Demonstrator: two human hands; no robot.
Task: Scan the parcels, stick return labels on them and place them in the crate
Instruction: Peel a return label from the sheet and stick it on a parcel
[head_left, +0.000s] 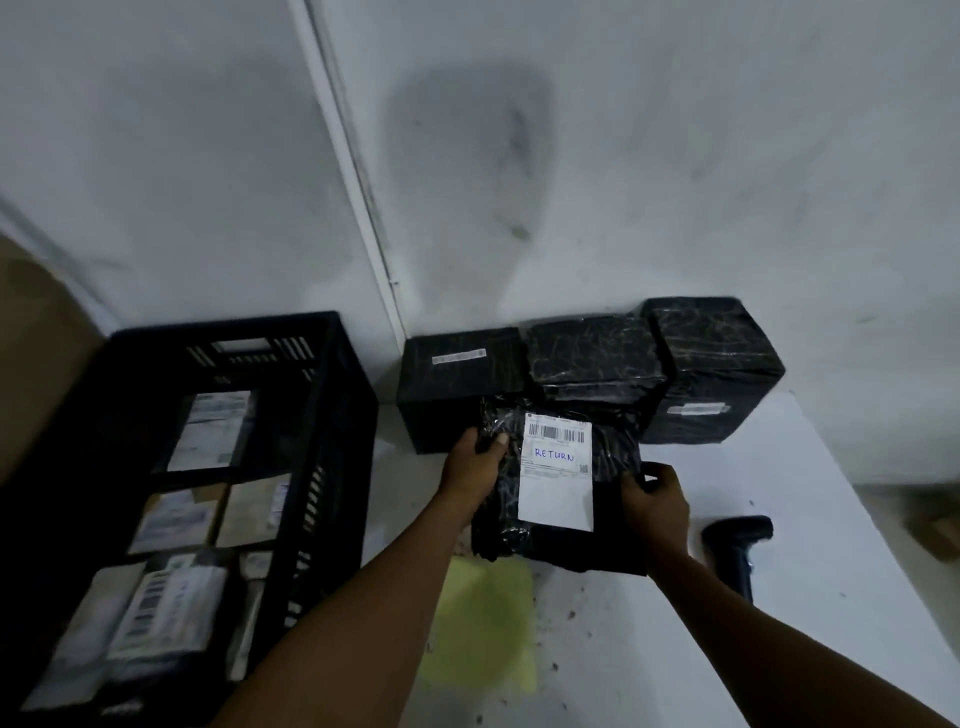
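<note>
I hold a flat black plastic parcel (613, 525) above the white table, tilted up toward me. A white label (557, 475) on its front reads RETURN in blue under a barcode. My left hand (475, 460) grips its upper left edge, thumb on the front. My right hand (655, 499) grips its right edge. To the left stands a black slatted crate (332, 415) with several labelled parcels inside. A black handheld scanner (735, 545) lies on the table to the right of my right arm.
Three black wrapped parcels (457, 384) (595, 358) (714, 364) stand in a row against the white wall behind the held one. A yellow-green sheet (483, 623) lies on the table between my forearms. The table's right edge (862, 493) runs diagonally past the scanner.
</note>
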